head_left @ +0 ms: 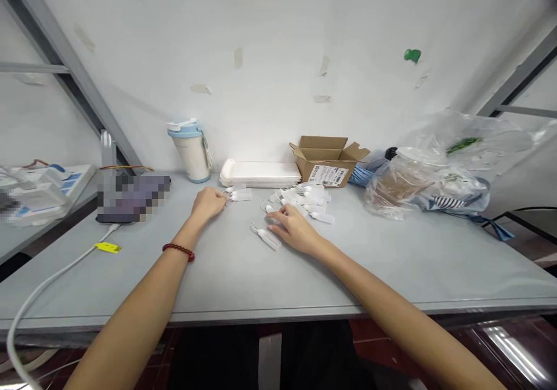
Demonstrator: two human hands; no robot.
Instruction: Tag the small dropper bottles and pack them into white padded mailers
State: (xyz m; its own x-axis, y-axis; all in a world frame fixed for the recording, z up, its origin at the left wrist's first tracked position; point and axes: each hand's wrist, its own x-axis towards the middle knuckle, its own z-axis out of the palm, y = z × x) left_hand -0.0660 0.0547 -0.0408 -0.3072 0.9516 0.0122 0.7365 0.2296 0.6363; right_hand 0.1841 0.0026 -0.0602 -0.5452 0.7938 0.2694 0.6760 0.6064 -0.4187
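Both my arms reach out over a grey table [243,274]. My left hand [208,203], with a red bead bracelet on its wrist, is closed on a small white plastic bottle [240,194]. My right hand [294,227] lies on the table with its fingers stretched toward a pile of several small white plastic bottles [304,199]. One more small bottle [266,237] lies just left of the right hand, close to its fingers.
A blue-and-white lidded cup [191,149], a stack of white trays [260,173] and an open cardboard box [327,161] stand along the wall. Plastic bags with a drink cup [430,175] sit at the right. A phone [130,199] and white cable [52,280] lie left.
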